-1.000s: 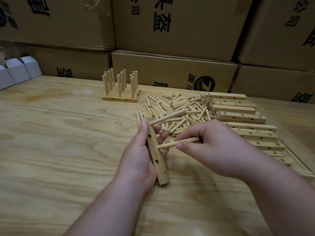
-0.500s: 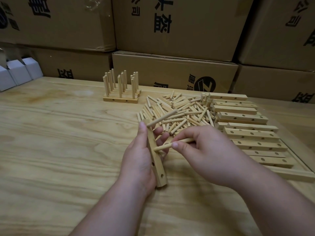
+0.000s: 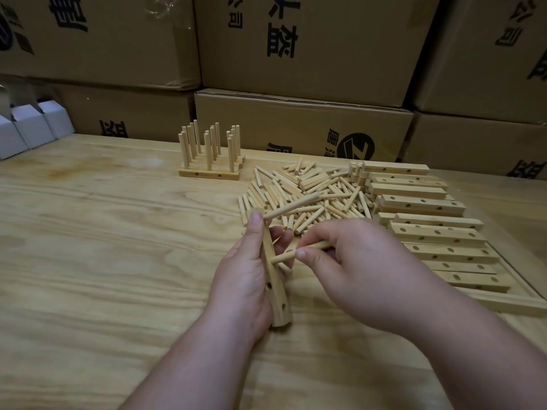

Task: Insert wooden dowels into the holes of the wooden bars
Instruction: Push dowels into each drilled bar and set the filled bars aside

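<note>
My left hand grips a wooden bar on its edge, thumb at the far end. One dowel sticks out of the bar's far hole toward the pile. My right hand pinches a second dowel whose tip touches the bar's middle hole. Two empty holes show on the near part of the bar. A pile of loose dowels lies just beyond my hands. Several empty bars lie in rows to the right.
Finished bars with upright dowels stand at the back of the wooden table. Cardboard boxes wall off the far edge. Small white boxes sit at the far left. A wooden strip borders the bars.
My right hand has moved the second dowel left, from just off the bar until its tip meets the middle hole. My left hand has kept the bar steady.
</note>
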Available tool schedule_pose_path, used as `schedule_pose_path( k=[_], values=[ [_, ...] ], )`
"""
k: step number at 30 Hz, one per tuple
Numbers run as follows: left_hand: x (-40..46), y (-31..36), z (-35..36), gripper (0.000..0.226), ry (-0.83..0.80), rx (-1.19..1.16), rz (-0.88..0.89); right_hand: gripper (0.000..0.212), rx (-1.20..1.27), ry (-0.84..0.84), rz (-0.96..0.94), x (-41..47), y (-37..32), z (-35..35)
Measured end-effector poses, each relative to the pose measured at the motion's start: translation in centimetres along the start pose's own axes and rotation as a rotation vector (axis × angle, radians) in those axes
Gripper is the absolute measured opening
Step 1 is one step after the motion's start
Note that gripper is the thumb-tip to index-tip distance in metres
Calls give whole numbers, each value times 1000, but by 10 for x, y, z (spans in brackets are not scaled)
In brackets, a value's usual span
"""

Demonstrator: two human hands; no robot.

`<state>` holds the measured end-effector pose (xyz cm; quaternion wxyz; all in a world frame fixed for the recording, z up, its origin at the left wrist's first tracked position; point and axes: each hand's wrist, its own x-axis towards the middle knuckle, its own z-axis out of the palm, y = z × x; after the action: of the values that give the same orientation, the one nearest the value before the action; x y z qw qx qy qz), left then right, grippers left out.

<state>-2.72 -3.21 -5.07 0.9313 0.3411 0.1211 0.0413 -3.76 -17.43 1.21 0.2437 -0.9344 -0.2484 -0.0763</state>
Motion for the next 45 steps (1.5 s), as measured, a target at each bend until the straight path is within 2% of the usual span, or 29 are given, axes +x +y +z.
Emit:
schedule_pose_path(
  k=[2,6,9,14,20,29,38,45],
  values=[
    [-1,1,-1,46,-37,-5,10,13,98,-16,29,1,5,-4],
    [-1,4,-4,40,-127,-29,-26,25,262,5,33,4,12,-11],
    [-1,2,-4,38,-159,21,-36,20,315,30,43,5,13,-12],
    [-1,-3,-3,49,-101,71,-14,15,218,40,30,2,4,-9],
    [2,-4,-4,35,-76,26,-26,11,-3,75,-17,-1,-8,0],
    [3,-1,-8,35,-79,-5,-54,19,263,30,25,3,8,3],
    [5,-3,-8,29,-65,18,23,16,176,112,14,3,5,12],
    [3,-4,-8,33,-67,24,12,13,206,93,18,2,5,11]
  ],
)
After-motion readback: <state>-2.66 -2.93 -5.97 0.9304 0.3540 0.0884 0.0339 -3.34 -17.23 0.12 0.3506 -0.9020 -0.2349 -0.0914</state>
